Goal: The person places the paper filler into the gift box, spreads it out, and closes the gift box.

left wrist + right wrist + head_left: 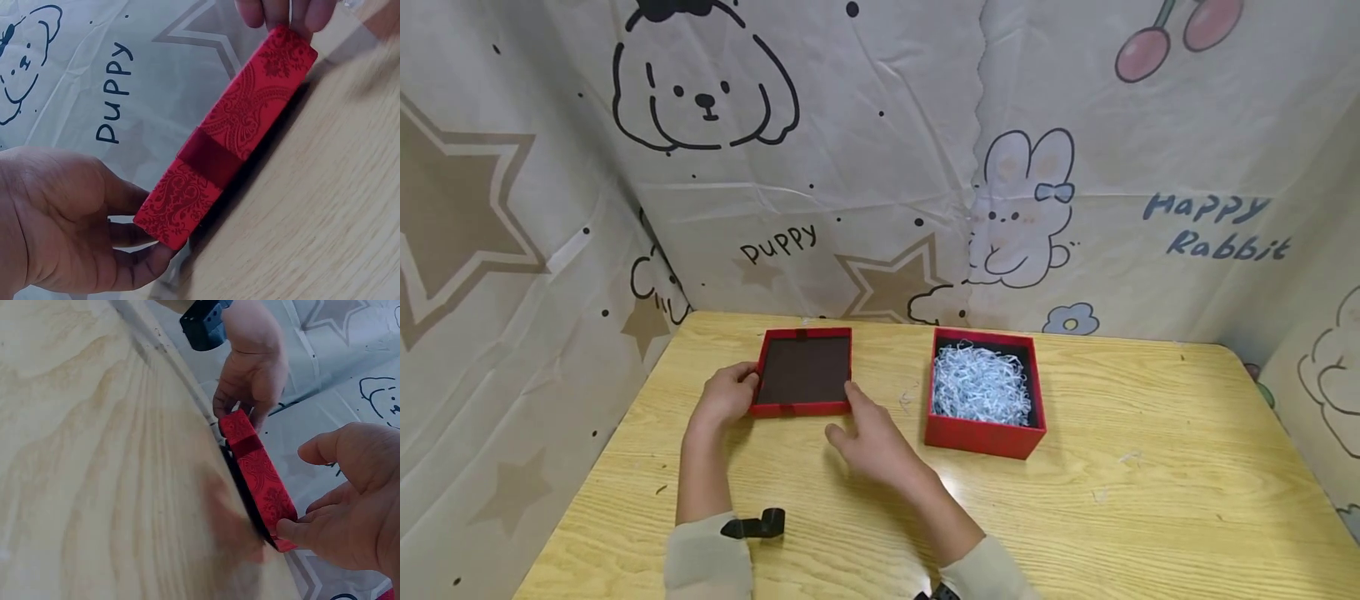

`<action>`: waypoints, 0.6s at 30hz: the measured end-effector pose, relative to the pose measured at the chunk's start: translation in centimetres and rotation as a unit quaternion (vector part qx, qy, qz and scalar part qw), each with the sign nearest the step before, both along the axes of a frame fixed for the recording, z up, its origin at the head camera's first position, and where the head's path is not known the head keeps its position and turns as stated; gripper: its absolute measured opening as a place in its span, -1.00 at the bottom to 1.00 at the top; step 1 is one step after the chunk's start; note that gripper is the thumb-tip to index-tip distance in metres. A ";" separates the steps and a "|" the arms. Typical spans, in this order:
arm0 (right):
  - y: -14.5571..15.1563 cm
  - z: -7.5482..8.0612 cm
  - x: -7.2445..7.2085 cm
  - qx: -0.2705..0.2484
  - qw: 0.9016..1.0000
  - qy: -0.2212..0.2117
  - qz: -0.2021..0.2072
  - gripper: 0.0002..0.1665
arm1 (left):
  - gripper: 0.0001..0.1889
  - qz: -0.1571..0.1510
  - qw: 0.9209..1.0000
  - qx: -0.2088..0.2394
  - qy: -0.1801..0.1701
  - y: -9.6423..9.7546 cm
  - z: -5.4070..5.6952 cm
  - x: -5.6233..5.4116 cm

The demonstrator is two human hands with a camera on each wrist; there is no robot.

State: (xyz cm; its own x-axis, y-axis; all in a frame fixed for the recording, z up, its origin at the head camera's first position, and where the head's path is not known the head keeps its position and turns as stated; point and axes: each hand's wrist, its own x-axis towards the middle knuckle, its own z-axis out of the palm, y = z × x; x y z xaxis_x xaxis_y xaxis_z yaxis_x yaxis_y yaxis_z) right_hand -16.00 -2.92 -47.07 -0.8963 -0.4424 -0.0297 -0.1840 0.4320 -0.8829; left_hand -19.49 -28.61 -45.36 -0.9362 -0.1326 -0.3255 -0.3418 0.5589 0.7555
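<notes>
A red patterned box lid (803, 408) lies with its dark inside facing up, close over the table, a dark red ribbon band (209, 157) across its side. My left hand (725, 397) grips the lid's left side, fingers curled at its lower corner in the left wrist view. At the opposite side, my right hand (876, 437) touches the lid's edge with its fingers; the thumb (319, 449) is spread away from it. To the right stands the open red box (981, 438), filled with pale blue shredded paper (979, 385).
The wooden table (1150, 467) carries a few stray paper shreds (1131, 457) right of the box. A printed cloth (865, 150) hangs behind the table and along its sides. Black wrist mounts (756, 525) sit on the sleeves.
</notes>
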 end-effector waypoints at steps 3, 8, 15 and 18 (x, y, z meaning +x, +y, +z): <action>0.3 0.4 -0.2 -0.013 1.000 0.016 -0.008 -0.16 | -0.49 -0.004 1.000 0.008 0.006 -0.1 0.2 0.0; 1.4 1.6 -0.4 -0.026 0.998 0.044 -0.029 -0.24 | -0.49 -0.012 0.999 0.038 0.021 0.5 1.2 0.1; 3.2 4.3 -0.4 -0.059 0.992 0.088 -0.063 -0.38 | -0.47 -0.026 0.998 0.039 0.052 1.9 3.6 0.5; 4.4 5.2 -0.8 -0.082 0.989 0.095 -0.075 -0.41 | -0.48 -0.033 0.996 0.039 0.075 2.8 4.6 0.9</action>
